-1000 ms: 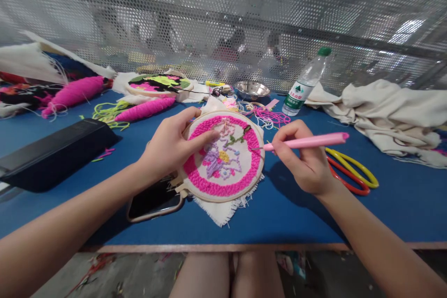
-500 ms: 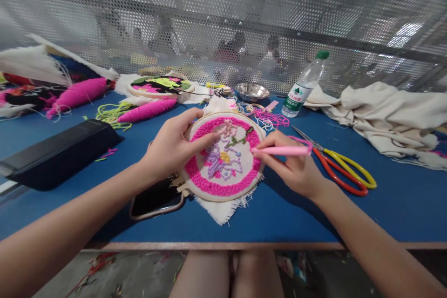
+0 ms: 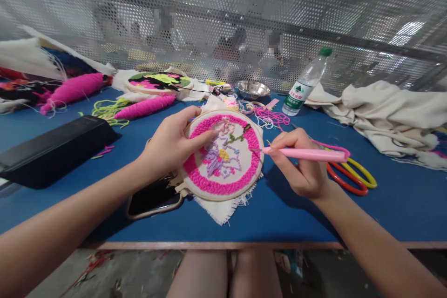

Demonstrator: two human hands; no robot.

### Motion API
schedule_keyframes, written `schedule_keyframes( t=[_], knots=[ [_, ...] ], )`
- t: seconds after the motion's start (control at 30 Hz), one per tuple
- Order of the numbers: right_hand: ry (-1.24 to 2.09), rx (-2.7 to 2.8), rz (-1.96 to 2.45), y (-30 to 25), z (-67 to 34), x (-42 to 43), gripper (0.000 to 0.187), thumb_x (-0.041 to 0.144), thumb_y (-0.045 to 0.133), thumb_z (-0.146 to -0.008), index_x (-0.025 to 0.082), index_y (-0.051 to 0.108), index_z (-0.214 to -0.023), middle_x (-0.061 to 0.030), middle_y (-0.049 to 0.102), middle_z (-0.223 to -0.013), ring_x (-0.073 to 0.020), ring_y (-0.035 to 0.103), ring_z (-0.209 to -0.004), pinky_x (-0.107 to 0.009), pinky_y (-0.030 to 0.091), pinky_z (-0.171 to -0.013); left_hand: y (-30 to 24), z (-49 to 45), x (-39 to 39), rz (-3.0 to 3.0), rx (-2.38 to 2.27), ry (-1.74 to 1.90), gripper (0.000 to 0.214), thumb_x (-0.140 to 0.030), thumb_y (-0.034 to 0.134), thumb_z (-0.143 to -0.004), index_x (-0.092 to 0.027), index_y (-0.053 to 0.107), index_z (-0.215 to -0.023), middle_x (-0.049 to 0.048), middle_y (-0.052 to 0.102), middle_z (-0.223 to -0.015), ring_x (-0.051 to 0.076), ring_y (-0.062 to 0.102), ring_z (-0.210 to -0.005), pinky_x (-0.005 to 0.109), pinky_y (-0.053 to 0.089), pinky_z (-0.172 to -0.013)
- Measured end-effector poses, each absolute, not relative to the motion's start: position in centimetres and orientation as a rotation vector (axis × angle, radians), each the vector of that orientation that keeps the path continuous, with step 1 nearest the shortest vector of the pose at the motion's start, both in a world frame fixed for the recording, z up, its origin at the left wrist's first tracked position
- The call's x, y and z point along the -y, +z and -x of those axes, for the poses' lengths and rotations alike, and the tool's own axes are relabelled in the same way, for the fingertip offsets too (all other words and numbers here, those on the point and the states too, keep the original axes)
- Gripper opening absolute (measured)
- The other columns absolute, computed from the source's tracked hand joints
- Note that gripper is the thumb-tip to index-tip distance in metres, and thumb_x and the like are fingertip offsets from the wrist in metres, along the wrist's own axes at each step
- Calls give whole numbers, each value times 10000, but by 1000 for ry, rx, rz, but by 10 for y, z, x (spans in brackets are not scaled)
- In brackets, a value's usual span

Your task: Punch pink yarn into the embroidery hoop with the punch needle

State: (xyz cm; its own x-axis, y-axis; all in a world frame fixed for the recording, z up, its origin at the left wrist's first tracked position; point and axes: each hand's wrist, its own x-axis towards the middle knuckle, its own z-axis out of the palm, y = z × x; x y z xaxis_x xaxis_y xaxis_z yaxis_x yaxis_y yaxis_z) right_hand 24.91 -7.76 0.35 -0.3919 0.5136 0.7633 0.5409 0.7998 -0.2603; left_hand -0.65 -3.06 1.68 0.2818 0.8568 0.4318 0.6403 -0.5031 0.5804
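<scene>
Left hand (image 3: 171, 139) clamped on left side of hooped embroidery (image 3: 225, 160), thumb across stitching; right hand (image 3: 303, 165), apart from left, pinching pink punch needle (image 3: 309, 154), tip at pink border's right side, cloth contact can't tell; embroidery over blue table (image 3: 296, 226), smartphone (image 3: 153, 201) below left wrist, scissors (image 3: 349, 175) beside right wrist

two round hoop-framed embroideries (image 3: 226, 160) (image 3: 159, 81), two spindle-shaped magenta yarn bundles (image 3: 77, 91) (image 3: 145, 107), one pink pen-shaped tool (image 3: 307, 153), one clear plastic bottle (image 3: 298, 95) and one shiny metal bowl (image 3: 253, 88) are showing.
</scene>
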Motion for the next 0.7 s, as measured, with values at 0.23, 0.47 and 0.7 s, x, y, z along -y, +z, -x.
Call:
schedule_keyframes(
  t=[0.23, 0.47, 0.7],
  knots=[
    [-50, 2066, 789, 4, -250, 79, 81, 149, 560, -885, 215, 513, -888, -2, 539, -794, -137, 561, -694, -306, 455, -617, 16, 6, 29, -2279, -1345, 1072, 285, -450, 620, -819, -185, 516, -816, -26, 548, -745, 140, 482, -651, 287, 342, -607],
    [-25, 2053, 809, 5, -250, 80, 64, 177, 552, -891, 227, 512, -892, -10, 551, -788, -150, 564, -688, -315, 455, -609, 17, 7, 31, -2290, -1369, 1063, 293, -464, 612, -814, -190, 511, -808, -30, 533, -732, 138, 472, -642, 282, 319, -576],
    [-37, 2076, 814, 5, -250, 81, 63, 188, 544, -894, 236, 505, -881, -11, 563, -775, -154, 567, -678, -316, 457, -606, 16, 7, 30, -2283, -1377, 1055, 297, -475, 606, -812, -194, 513, -824, -24, 542, -730, 147, 485, -655, 279, 326, -575]
  ],
)
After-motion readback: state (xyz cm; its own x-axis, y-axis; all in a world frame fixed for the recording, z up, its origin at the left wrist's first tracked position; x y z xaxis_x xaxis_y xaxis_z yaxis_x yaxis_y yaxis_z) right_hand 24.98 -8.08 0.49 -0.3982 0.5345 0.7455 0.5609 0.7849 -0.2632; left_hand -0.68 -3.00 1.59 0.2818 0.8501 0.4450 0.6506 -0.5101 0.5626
